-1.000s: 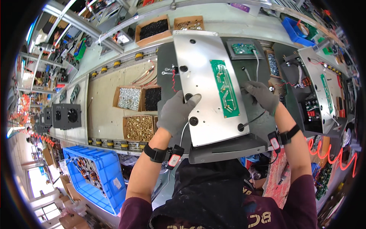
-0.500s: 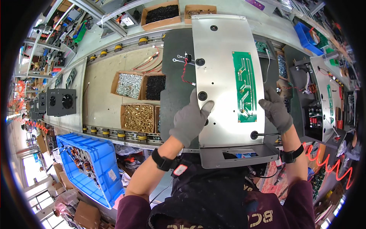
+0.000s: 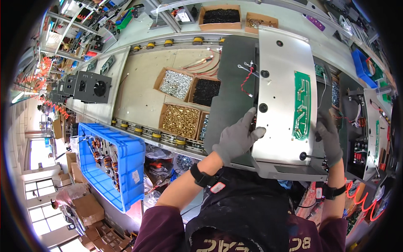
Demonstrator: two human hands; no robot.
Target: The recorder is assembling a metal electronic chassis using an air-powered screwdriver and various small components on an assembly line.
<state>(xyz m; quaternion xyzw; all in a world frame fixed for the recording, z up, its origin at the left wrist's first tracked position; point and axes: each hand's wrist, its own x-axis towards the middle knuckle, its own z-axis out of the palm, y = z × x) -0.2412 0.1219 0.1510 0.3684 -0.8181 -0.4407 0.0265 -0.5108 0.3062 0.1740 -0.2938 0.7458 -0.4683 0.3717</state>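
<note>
Grey-gloved left hand (image 3: 237, 138) is clamped on the near-left edge of the metal chassis panel (image 3: 281, 96), right hand (image 3: 329, 136) curled round its right edge, so both have hold of it on the desk (image 3: 138, 92). My worry: the red-black wires (image 3: 247, 80) could snag or the green circuit board (image 3: 301, 105) get knocked if the panel tips. Compared with a moment ago, the panel sits squarer and nearer the body.

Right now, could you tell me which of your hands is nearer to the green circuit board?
Right. The right hand grips the metal panel just beside the green circuit board; the left hand holds the panel's opposite edge.
</note>
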